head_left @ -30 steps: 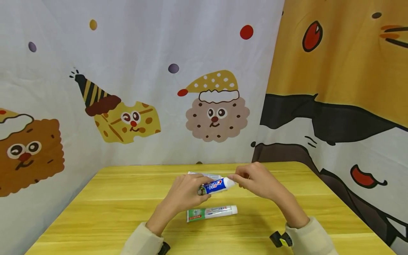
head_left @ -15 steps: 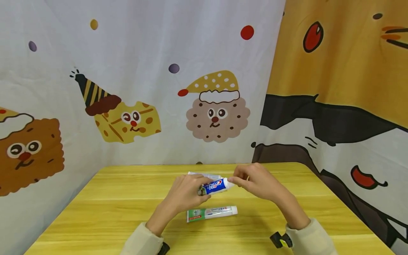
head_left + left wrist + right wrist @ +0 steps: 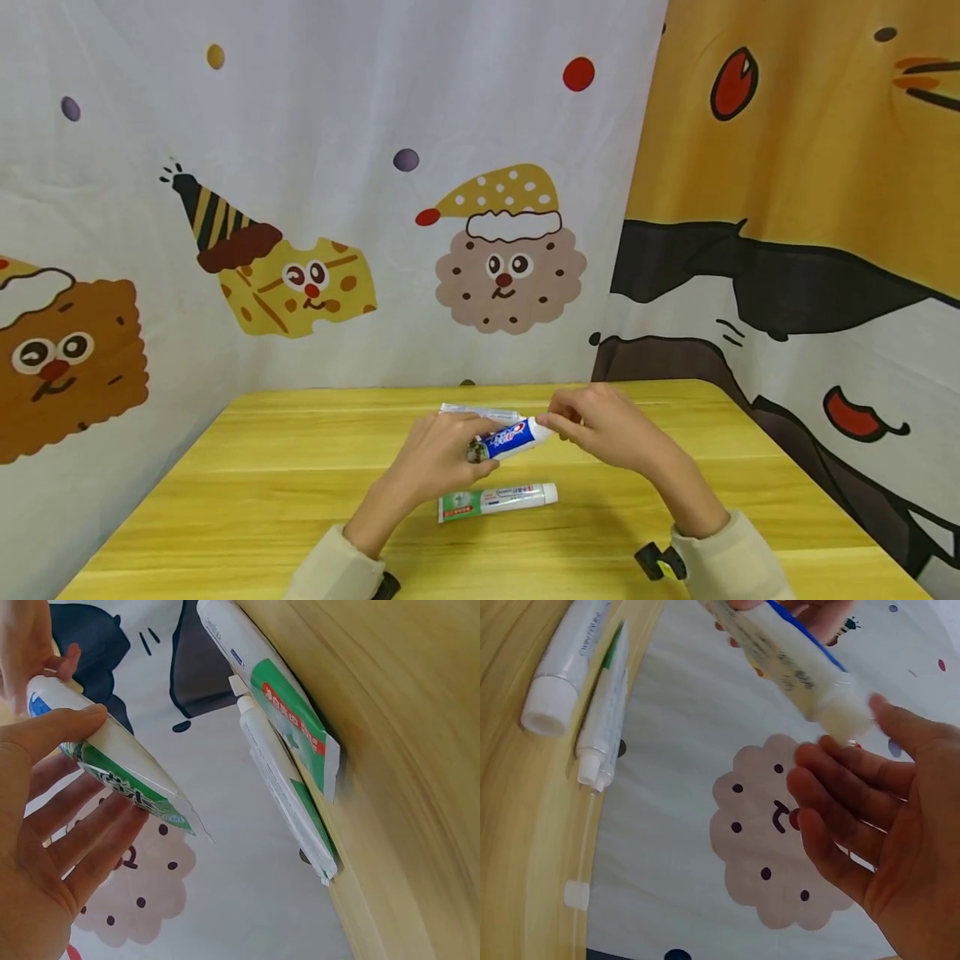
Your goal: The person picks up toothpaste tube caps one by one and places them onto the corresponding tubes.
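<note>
My left hand [image 3: 438, 450] grips a blue and white toothpaste tube [image 3: 508, 439] above the table, its capped end pointing right. In the left wrist view the thumb lies across the tube [image 3: 127, 761], with the other fingers beneath. My right hand [image 3: 611, 427] pinches the white cap [image 3: 844, 714] between thumb and forefinger, its other fingers loosely curled. A green and white toothpaste tube [image 3: 498, 501] lies in front, cap to the right. Behind the held tube lies a slimmer pale tube [image 3: 480, 412], partly hidden; the right wrist view shows two small caps there.
The yellow wood-grain table [image 3: 300, 492] reaches back to a printed curtain [image 3: 337, 125]. On the tabletop, the right wrist view shows a small white piece [image 3: 576, 895] near the edge.
Both hands stay almost in place. The right thumb and fingers shift slightly at the cap, and the held tube tilts a little. The tubes on the table have not moved.
</note>
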`<state>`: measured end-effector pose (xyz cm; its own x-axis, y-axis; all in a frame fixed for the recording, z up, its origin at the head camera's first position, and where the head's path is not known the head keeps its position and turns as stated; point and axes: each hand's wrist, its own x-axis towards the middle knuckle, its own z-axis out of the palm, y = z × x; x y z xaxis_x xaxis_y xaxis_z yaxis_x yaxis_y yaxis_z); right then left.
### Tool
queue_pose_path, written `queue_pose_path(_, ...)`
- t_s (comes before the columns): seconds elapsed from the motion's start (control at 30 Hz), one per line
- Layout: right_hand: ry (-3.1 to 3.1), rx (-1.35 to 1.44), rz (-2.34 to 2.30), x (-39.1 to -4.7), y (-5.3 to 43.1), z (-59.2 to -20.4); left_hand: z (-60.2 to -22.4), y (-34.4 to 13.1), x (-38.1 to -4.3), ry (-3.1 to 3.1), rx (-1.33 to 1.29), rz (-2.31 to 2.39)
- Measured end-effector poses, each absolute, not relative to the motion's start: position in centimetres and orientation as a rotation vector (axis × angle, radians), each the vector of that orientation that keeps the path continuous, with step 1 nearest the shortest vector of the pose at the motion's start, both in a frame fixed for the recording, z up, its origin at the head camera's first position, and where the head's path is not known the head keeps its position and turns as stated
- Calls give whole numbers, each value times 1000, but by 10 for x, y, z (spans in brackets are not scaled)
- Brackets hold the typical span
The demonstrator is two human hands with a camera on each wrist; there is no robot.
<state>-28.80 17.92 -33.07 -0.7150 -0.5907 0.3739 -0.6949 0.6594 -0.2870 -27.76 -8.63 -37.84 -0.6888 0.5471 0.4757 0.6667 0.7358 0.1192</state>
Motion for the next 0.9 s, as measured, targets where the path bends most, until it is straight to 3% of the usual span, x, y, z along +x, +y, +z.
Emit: queue_pose_path(0.9, -2636, 1010, 588, -285, 172, -337, -375, -88, -276, -2609, -938, -496)
